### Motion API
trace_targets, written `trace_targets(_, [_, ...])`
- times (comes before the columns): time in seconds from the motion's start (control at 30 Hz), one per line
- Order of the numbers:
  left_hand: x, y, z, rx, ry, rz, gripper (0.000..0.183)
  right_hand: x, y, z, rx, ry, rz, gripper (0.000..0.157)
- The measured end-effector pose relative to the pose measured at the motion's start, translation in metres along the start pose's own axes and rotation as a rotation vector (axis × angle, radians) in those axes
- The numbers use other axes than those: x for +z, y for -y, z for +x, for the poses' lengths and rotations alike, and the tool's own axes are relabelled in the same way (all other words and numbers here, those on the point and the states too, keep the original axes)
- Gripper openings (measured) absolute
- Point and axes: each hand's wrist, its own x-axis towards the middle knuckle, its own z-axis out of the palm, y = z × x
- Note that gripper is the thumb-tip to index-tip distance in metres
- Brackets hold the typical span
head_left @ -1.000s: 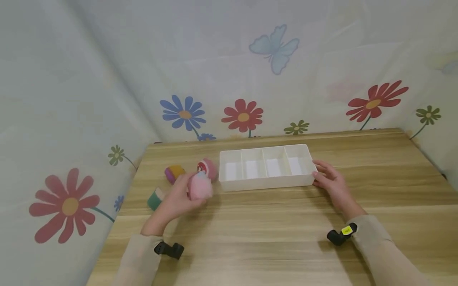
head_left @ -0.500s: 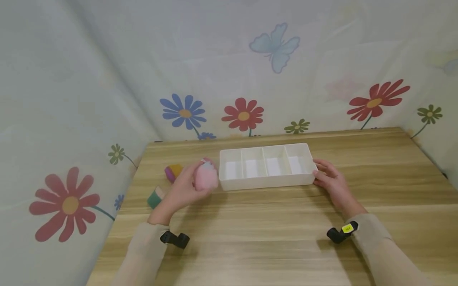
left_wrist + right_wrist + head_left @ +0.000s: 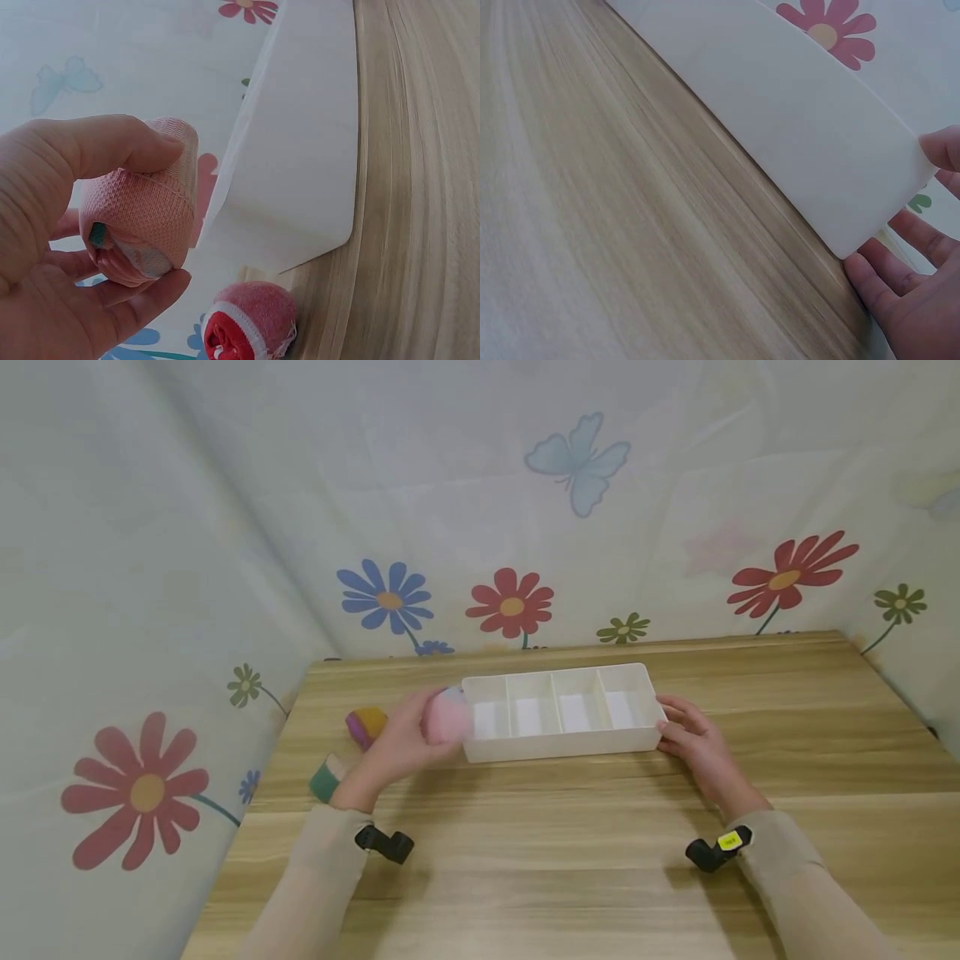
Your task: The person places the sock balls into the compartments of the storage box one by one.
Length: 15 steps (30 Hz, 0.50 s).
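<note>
The pink roll is pinched by the left of the hands at the box's left end; contact with the box cannot be told. The box's right end is gripped by the right hand. Red-pink, yellow-purple and green rolls are seen left of it on the worktop.

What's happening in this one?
A person is handling a small pink bundle with the left hand, holding it at the left end of a white four-compartment box. The right hand touches the box's right end. To the left on the wooden table lie a yellow-and-purple bundle and a green-and-beige one; the left wrist view shows a pink-and-red one near the box.
</note>
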Motion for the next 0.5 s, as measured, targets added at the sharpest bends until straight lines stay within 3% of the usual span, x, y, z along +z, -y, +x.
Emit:
trace_targets(0.17, [0.004,-0.004,0.006,-0.011,0.008,0.006,0.074,0.000,0.000,0.000,0.005,0.000,-0.001,0.052])
trace_targets(0.5, [0.014,-0.003,0.019,0.041,0.040,0.001,0.078,0.000,0.002,0.000,0.024,-0.006,-0.011,0.050])
